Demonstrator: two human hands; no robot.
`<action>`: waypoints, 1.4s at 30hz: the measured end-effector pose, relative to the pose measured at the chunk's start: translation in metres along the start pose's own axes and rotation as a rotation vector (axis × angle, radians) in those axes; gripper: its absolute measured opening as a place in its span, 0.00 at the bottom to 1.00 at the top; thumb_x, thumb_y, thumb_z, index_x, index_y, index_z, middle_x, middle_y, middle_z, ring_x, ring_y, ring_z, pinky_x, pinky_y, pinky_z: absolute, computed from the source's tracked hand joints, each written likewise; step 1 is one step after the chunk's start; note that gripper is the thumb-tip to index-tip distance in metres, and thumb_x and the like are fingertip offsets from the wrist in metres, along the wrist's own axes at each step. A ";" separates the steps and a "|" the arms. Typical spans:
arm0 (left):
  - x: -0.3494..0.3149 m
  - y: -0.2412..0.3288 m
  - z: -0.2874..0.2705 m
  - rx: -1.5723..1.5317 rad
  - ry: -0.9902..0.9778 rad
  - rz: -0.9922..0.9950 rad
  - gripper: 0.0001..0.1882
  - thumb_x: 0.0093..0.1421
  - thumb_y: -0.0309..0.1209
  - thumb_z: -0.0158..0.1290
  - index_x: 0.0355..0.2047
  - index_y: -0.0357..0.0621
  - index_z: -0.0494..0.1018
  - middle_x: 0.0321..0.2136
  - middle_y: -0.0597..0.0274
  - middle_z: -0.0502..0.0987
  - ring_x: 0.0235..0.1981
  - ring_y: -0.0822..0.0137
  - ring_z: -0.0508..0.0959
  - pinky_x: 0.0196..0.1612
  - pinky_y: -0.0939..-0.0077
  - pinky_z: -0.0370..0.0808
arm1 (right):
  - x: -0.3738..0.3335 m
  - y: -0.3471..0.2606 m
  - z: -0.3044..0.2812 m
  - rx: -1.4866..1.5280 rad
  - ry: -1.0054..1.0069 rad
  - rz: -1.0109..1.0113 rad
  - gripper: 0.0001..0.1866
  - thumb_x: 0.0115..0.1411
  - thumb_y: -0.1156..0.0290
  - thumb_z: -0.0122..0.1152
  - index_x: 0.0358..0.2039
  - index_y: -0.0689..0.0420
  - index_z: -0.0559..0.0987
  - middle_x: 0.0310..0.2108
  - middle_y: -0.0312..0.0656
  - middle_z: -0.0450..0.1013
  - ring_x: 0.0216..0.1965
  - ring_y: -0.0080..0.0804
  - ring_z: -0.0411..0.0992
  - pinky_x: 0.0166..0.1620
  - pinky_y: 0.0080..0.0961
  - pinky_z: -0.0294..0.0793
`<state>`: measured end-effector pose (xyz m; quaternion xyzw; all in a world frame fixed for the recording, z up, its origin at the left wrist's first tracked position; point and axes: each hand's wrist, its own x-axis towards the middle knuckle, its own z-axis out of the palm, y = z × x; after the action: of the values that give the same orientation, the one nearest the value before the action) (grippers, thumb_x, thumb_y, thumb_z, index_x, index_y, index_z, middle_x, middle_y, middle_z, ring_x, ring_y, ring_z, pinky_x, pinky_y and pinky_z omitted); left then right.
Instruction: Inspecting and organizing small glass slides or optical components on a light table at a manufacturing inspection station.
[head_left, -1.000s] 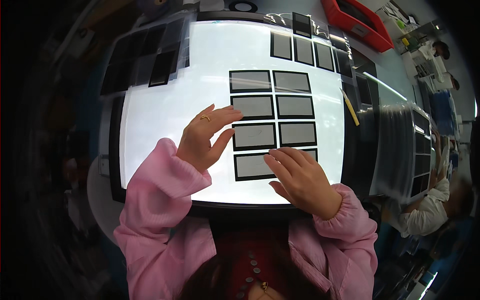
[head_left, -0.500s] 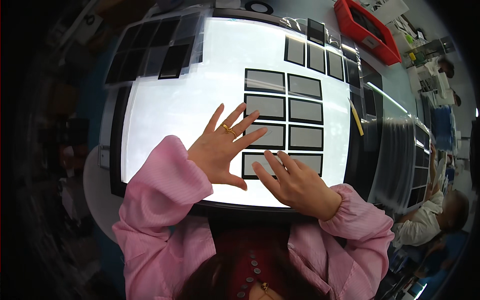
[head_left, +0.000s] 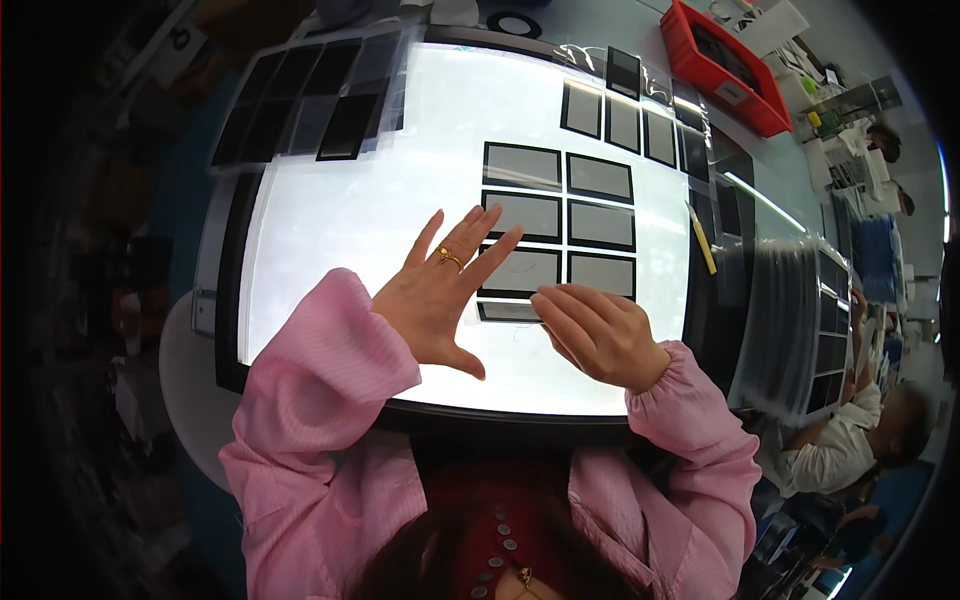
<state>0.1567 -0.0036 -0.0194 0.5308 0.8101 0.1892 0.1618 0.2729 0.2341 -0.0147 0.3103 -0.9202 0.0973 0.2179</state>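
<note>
Several grey rectangular panels with black frames [head_left: 523, 172] lie in two columns on a bright white lit panel [head_left: 340, 270]. My left hand [head_left: 430, 290] is spread flat at the left column, its fingertips over the frame edges, a gold ring on one finger. My right hand [head_left: 600, 330] has its fingers pressed together at the right end of the nearest dark-framed panel [head_left: 508, 311]. That panel looks narrow and tilted, with its near edge raised. My right hand covers the place beside it, and its exact grip is hidden. Fine curved lines show below the panel.
Clear sheets with dark panels [head_left: 270, 95] lie at the back left. More framed panels [head_left: 622, 122] sit at the back right, near a red bin [head_left: 730, 70]. A yellow-handled pen-like tool [head_left: 703, 240] lies at the right edge. Another person [head_left: 850, 430] works at far right.
My right hand has gone from spread fingers to fingers pressed together at the nearest panel, which now looks tilted up. My left hand has barely moved.
</note>
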 end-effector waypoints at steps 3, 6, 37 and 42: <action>0.001 0.000 0.000 0.003 -0.002 -0.006 0.80 0.32 0.61 0.74 0.74 0.52 0.30 0.74 0.51 0.33 0.75 0.54 0.33 0.73 0.43 0.32 | 0.005 0.010 0.007 0.111 -0.049 0.101 0.20 0.50 0.75 0.72 0.45 0.59 0.80 0.39 0.41 0.81 0.41 0.34 0.80 0.34 0.25 0.81; 0.001 -0.001 0.001 0.025 -0.021 -0.028 0.81 0.33 0.62 0.72 0.73 0.54 0.27 0.74 0.51 0.32 0.75 0.56 0.33 0.74 0.46 0.30 | 0.012 0.015 0.002 0.297 0.044 0.269 0.11 0.54 0.79 0.69 0.40 0.60 0.81 0.34 0.42 0.82 0.35 0.34 0.81 0.32 0.23 0.80; -0.002 0.002 -0.007 -0.086 0.121 -0.060 0.68 0.43 0.64 0.68 0.74 0.49 0.42 0.74 0.48 0.40 0.75 0.50 0.38 0.74 0.51 0.39 | -0.008 0.009 -0.021 0.828 0.483 0.793 0.11 0.70 0.79 0.50 0.49 0.67 0.77 0.43 0.43 0.79 0.44 0.28 0.79 0.48 0.33 0.81; 0.000 -0.003 -0.006 -0.808 0.302 -0.164 0.21 0.66 0.47 0.55 0.42 0.38 0.78 0.41 0.57 0.79 0.43 0.65 0.79 0.46 0.70 0.75 | 0.005 -0.019 -0.013 0.343 0.107 0.327 0.24 0.54 0.87 0.58 0.53 0.62 0.77 0.53 0.54 0.75 0.57 0.52 0.74 0.52 0.33 0.80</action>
<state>0.1512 -0.0056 -0.0160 0.3253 0.7251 0.5527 0.2508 0.2856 0.2207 0.0000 0.1841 -0.9153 0.3024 0.1921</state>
